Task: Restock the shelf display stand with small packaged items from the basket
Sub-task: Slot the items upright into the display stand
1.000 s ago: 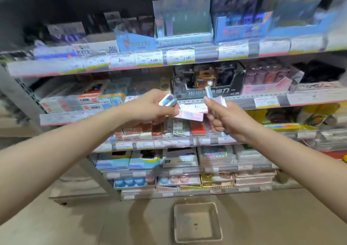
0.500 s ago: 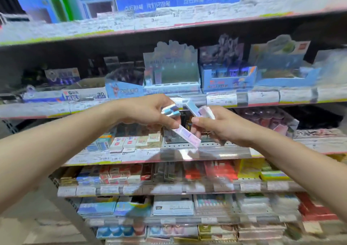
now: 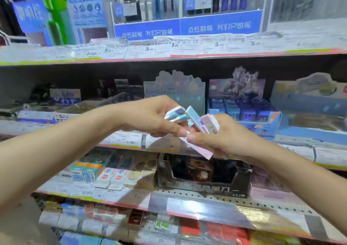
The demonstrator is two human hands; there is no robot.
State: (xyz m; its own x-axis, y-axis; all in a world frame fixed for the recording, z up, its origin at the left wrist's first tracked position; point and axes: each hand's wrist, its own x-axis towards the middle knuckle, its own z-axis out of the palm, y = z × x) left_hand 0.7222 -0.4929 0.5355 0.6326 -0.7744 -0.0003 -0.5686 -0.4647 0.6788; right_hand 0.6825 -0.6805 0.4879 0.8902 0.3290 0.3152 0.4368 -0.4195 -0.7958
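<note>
My left hand [image 3: 150, 117] grips a few small blue-and-white packs [image 3: 176, 114] at chest height in front of the shelves. My right hand [image 3: 225, 136] holds several pastel pink and blue packs [image 3: 206, 122], one long pink pack [image 3: 199, 149] hanging down from its fingers. The thumbs of both hands meet at the middle. Right behind the hands stands a pale cardboard display stand [image 3: 174, 92] with a scalloped top on the middle shelf. The basket is out of view.
A blue display box [image 3: 244, 109] sits right of the stand. Below the hands is a black open box [image 3: 204, 179] and rows of small erasers [image 3: 105, 177]. Price-label rails [image 3: 169, 49] run along each shelf edge. Pen racks fill the top shelf.
The view has tilted up, so the floor basket has left the frame. Both hands rose with the packs from the lower shelves to the level of the pale display stand.
</note>
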